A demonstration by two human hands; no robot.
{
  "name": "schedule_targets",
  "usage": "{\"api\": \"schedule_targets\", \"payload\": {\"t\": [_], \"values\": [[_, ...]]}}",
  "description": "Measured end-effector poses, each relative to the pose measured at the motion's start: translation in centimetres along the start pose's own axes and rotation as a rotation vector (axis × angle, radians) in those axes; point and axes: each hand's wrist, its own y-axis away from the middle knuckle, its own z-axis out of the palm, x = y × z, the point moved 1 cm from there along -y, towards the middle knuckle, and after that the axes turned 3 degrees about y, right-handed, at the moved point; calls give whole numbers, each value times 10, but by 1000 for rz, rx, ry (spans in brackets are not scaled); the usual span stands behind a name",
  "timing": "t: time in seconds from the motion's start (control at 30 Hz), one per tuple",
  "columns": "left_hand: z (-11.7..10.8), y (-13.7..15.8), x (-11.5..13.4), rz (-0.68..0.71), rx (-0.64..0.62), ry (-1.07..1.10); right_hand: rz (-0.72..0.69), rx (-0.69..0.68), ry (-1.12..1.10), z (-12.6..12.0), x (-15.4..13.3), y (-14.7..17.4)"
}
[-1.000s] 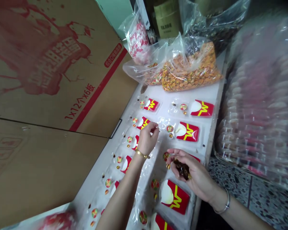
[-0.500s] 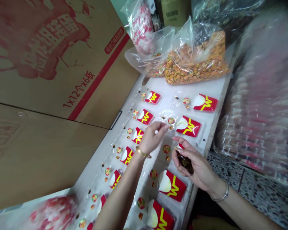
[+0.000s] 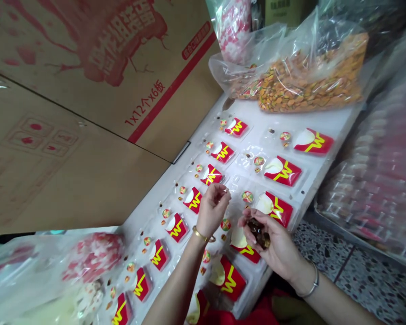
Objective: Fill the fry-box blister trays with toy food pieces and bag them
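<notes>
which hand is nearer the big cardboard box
Left. The left hand is over the clear packaging, apart from the cardboard box; the right hand is farther right, holding dark brown pieces.

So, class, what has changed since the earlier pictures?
The left hand has moved nearer the person, from the right row's second-farthest tray, where a dark piece now shows, towards the third tray. The right hand still holds dark pieces; the orange bag stayed put.

Carton (image 3: 103, 180): "1x12个x6板" along red stripe (image 3: 172, 86); red tag (image 3: 196, 40) starting "综合口味", rest unclear; pale characters on red splash (image 3: 120, 49), not surely readable; handling signs (image 3: 35, 127). Right of carton: red packs (image 3: 283, 171), yellow W or inverted M; far box (image 3: 284, 12), blurred print.
</notes>
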Motion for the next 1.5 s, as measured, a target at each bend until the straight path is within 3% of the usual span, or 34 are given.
{"api": "schedule_targets", "payload": {"t": [0.17, 0.33, 0.43, 0.57, 0.63, 0.77, 0.9, 1.03, 1.13, 1.27, 1.5], "values": [[12, -27, -6, 99, -21, -565, -28, 79, 44, -5, -4, 10], [27, -30, -4, 188, -18, -796, -71, 69, 102, -8, -5, 16], [21, -10, 7, 266, -63, -679, -80, 72, 113, -9, -2, 19], [6, 42, 28, 321, -301, -506, -47, 69, 97, -7, 8, 22], [2, 68, 31, 290, -338, -487, -1, 95, 96, -4, 17, 25], [-6, 107, 21, 206, -238, -390, 132, 67, 90, 4, 43, 33], [-23, 124, 0, 115, -66, -151, 186, -38, 135, 10, 64, 40], [-47, 113, -25, -18, 164, 107, 170, -79, 193, 13, 71, 44], [-56, 92, -40, -74, 137, 157, 126, -79, 261, 14, 70, 45], [-52, 64, -52, -98, 74, -16, 107, -58, 328, 11, 67, 45], [-45, 44, -50, -42, 160, -510, 128, 19, 281, 7, 65, 41]]}}
